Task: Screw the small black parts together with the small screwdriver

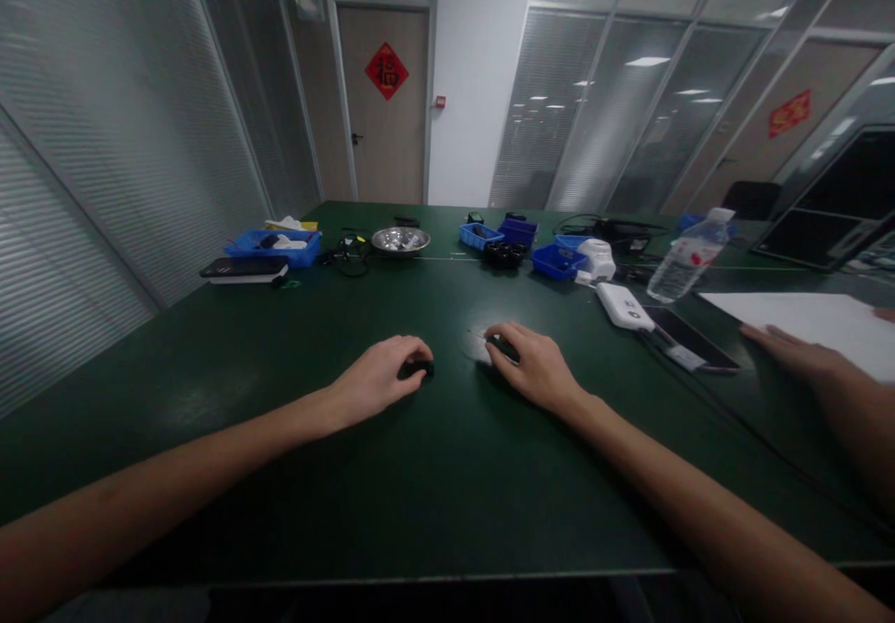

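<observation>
On the green table (447, 474), my left hand (381, 376) curls its fingers and thumb around a small black object (418, 368), whose kind I cannot make out. To the right, with a gap between them, my right hand (535, 362) is closed over a dark-handled tool (503, 348). A thin pale shaft sticks out of that tool toward the left. The fingers partly cover both items.
Beyond my hands stand a metal bowl (401, 242), a blue tray (272, 248) and a blue bin (557, 262). A white power bank (625, 308), a phone-like dark slab (689, 337) and a water bottle (689, 257) lie rightward. Another person's hand (797, 354) touches white paper (811, 320).
</observation>
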`<state>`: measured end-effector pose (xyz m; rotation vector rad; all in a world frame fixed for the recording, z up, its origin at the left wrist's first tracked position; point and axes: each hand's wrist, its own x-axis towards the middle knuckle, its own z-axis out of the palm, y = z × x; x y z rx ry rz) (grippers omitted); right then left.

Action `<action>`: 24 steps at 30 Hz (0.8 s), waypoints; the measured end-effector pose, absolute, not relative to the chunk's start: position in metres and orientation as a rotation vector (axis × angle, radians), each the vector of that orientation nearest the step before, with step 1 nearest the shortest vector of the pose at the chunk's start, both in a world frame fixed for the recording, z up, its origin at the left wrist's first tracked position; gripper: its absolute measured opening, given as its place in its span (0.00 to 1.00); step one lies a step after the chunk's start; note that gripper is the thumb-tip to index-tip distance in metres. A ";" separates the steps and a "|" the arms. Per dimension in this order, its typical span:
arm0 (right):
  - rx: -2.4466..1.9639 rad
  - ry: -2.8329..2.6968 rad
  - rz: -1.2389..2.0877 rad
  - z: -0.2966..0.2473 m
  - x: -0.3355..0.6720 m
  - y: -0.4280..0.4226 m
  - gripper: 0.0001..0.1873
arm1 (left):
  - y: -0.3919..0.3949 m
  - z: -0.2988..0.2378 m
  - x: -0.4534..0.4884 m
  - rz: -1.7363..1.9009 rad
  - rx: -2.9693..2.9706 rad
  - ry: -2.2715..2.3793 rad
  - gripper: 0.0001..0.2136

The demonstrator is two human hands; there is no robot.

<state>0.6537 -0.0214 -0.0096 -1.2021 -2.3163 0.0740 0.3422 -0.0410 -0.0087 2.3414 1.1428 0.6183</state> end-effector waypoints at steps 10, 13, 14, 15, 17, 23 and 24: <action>-1.121 -2.440 0.123 -0.006 0.649 -0.023 0.12 | 0.027 -0.015 0.134 0.705 2.363 1.734 0.24; -1.077 -2.487 0.142 -0.004 0.649 -0.025 0.11 | 0.038 -0.017 0.105 0.694 2.398 1.768 0.27; -1.061 -2.503 0.149 -0.003 0.650 -0.025 0.11 | 0.039 -0.017 0.101 0.688 2.413 1.770 0.27; -1.043 -2.524 0.160 -0.003 0.650 -0.026 0.12 | 0.040 -0.017 0.099 0.688 2.430 1.773 0.28; -1.014 -2.550 0.174 -0.002 0.650 -0.027 0.12 | 0.042 -0.018 0.098 0.696 2.473 1.777 0.28; -0.958 -2.586 0.193 -0.004 0.649 -0.027 0.12 | 0.043 -0.021 0.100 0.683 2.545 1.766 0.30; -0.962 -2.589 0.200 -0.004 0.649 -0.027 0.12 | 0.042 -0.020 0.100 0.678 2.545 1.768 0.30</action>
